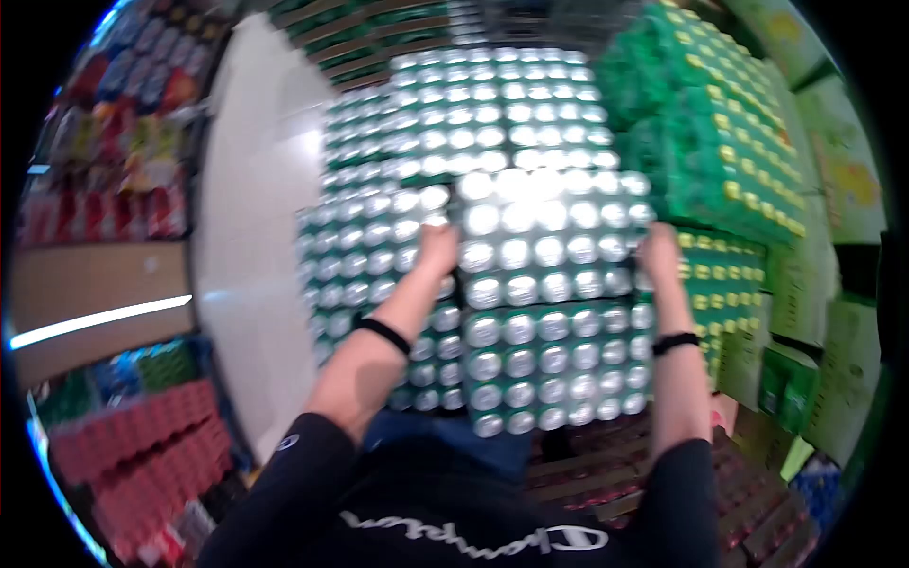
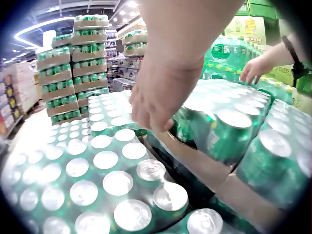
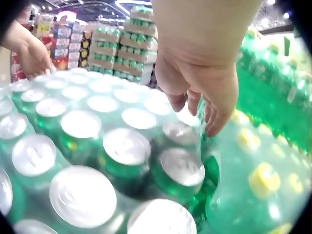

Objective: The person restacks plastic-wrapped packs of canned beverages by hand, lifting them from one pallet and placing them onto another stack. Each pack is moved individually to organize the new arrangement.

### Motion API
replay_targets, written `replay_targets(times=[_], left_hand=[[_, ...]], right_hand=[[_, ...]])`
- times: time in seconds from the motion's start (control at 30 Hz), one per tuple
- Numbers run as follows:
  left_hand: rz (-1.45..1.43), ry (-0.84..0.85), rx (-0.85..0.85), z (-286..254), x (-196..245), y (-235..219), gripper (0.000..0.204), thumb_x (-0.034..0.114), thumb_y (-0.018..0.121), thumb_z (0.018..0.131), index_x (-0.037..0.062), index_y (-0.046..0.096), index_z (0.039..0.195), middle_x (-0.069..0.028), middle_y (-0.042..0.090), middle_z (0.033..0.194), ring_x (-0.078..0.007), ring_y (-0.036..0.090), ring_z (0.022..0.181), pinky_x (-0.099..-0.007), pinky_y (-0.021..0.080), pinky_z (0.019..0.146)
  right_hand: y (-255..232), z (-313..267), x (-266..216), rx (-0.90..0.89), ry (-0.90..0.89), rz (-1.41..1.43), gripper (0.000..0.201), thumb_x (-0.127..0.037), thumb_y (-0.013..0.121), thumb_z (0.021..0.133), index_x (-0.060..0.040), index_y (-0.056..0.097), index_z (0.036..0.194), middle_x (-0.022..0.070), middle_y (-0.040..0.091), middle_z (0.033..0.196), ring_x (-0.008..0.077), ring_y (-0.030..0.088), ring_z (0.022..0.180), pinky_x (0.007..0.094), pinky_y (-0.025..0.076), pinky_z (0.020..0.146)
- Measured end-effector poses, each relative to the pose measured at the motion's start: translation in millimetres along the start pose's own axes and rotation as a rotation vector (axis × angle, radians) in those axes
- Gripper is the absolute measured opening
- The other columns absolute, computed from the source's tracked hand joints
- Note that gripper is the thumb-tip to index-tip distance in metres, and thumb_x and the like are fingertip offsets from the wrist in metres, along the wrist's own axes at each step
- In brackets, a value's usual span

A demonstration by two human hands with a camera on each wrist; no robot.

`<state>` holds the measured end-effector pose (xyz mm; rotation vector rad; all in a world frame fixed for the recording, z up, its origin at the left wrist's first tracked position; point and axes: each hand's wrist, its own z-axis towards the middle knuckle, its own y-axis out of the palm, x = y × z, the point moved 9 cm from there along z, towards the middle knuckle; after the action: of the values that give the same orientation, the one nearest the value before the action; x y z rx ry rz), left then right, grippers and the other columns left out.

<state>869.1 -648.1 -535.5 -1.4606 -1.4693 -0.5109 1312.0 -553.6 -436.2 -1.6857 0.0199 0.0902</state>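
A film-wrapped tray of green cans with silver tops [image 1: 549,251] lies between both hands. At its left side is the left hand [image 1: 438,251]; in the left wrist view that hand [image 2: 163,92] has its fingers bent down over the cardboard edge of the tray [image 2: 200,163]. The right hand [image 1: 660,256] holds the opposite side. Seen from the right wrist, the right hand [image 3: 202,90] curls its fingers down at the wrapped edge, beside green bottles with yellow caps [image 3: 265,180]. The fingertips of both hands are partly hidden.
More can trays [image 1: 374,237] lie left of, behind and in front of the held one. Wrapped green bottles [image 1: 734,123] are piled on the right, near pale green boxes [image 1: 838,208]. A light floor aisle [image 1: 260,189] runs on the left, past shelves of goods. Tall can stacks [image 2: 90,58] stand farther off.
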Motion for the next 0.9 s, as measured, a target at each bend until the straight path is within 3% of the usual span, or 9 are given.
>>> replay_targets(times=[0.03,0.13,0.23,0.37,0.5,0.57,0.67,0.8,0.9], left_hand=[[0.001,0.068,0.242,-9.5,1.9,-26.2,0.021,0.018,0.056,0.086,-0.0012,0.057,0.094,-0.0157,0.062,0.080,-0.0262,0.060,0.067,-0.0413,0.049,0.063],[-0.663,-0.015,0.270,-72.8,96.4,-74.4,0.018,0.019,0.054,0.092,0.0053,0.051,0.104,-0.0064,0.056,0.088,-0.0161,0.057,0.076,-0.0325,0.045,0.064],[-1.245,0.030,0.051,-103.8,157.4,-108.3,0.013,0.020,0.052,0.094,0.0085,0.052,0.101,-0.0053,0.057,0.096,-0.0164,0.054,0.089,-0.0326,0.044,0.077],[-1.631,-0.161,-0.265,-134.8,198.2,-159.9,0.027,0.029,0.044,0.098,0.0025,0.048,0.102,-0.0096,0.052,0.099,-0.0184,0.052,0.087,-0.0338,0.044,0.078],[-1.579,-0.122,-0.372,-149.5,204.3,-251.2,0.031,0.032,0.040,0.099,0.0023,0.048,0.102,-0.0087,0.053,0.097,-0.0178,0.052,0.087,-0.0342,0.043,0.079],[-1.387,0.050,-0.371,-140.2,197.0,-302.6,0.028,0.034,0.042,0.100,0.0070,0.050,0.103,-0.0052,0.055,0.096,-0.0165,0.054,0.085,-0.0337,0.044,0.078],[-0.257,0.667,0.037,-159.6,212.1,-388.4,0.022,0.026,0.055,0.095,0.0058,0.052,0.104,-0.0061,0.058,0.092,-0.0198,0.058,0.085,-0.0342,0.047,0.075],[0.814,1.417,-0.113,-226.0,207.6,-359.5,0.020,0.013,0.058,0.081,0.0092,0.059,0.100,-0.0059,0.060,0.091,-0.0232,0.061,0.084,-0.0381,0.048,0.069],[0.967,1.643,-0.208,-274.2,186.6,-350.8,0.010,0.014,0.057,0.080,0.0111,0.057,0.090,-0.0016,0.058,0.083,-0.0210,0.060,0.082,-0.0362,0.046,0.066]], right_hand=[[-45.8,-17.5,-28.6,0.242,-0.055,0.235,0.034,-0.008,0.057,0.084,0.0011,0.058,0.117,0.0233,0.062,0.108,0.0375,0.061,0.100,0.0415,0.050,0.085],[-95.9,-77.9,-152.7,-0.069,0.017,0.764,0.031,-0.014,0.060,0.089,-0.0022,0.058,0.118,0.0117,0.066,0.093,0.0192,0.065,0.084,0.0324,0.051,0.074],[-115.2,-191.5,-333.0,-0.800,-0.253,1.220,0.060,-0.013,0.069,0.085,-0.0077,0.042,0.139,0.0068,0.057,0.125,0.0191,0.061,0.102,0.0325,0.049,0.088],[-91.6,-287.9,-480.0,-1.319,-0.314,1.884,0.087,-0.001,0.073,0.076,-0.0090,0.025,0.148,0.0051,0.046,0.138,0.0170,0.046,0.125,0.0324,0.037,0.103],[-75.8,-337.3,-580.2,-1.295,-0.097,2.018,0.068,0.004,0.071,0.077,-0.0050,0.043,0.138,0.0044,0.056,0.130,0.0158,0.053,0.119,0.0315,0.044,0.099],[-84.3,-350.6,-622.6,-1.140,-0.126,2.031,0.055,0.000,0.072,0.079,-0.0040,0.049,0.130,0.0046,0.060,0.121,0.0148,0.058,0.109,0.0304,0.047,0.095],[-105.2,-374.0,-677.0,-1.027,-0.105,2.016,0.037,-0.002,0.071,0.082,-0.0046,0.053,0.114,0.0029,0.062,0.105,0.0092,0.060,0.087,0.0239,0.049,0.076],[-111.2,-400.9,-720.0,-0.929,0.084,1.998,0.033,-0.004,0.070,0.083,-0.0066,0.052,0.111,0.0003,0.059,0.094,0.0014,0.044,0.059,0.0175,0.031,0.047],[-115.5,-424.7,-736.9,-1.002,0.059,2.024,0.034,-0.001,0.067,0.084,-0.0050,0.052,0.114,0.0033,0.060,0.110,0.0138,0.060,0.101,0.0290,0.046,0.092]])
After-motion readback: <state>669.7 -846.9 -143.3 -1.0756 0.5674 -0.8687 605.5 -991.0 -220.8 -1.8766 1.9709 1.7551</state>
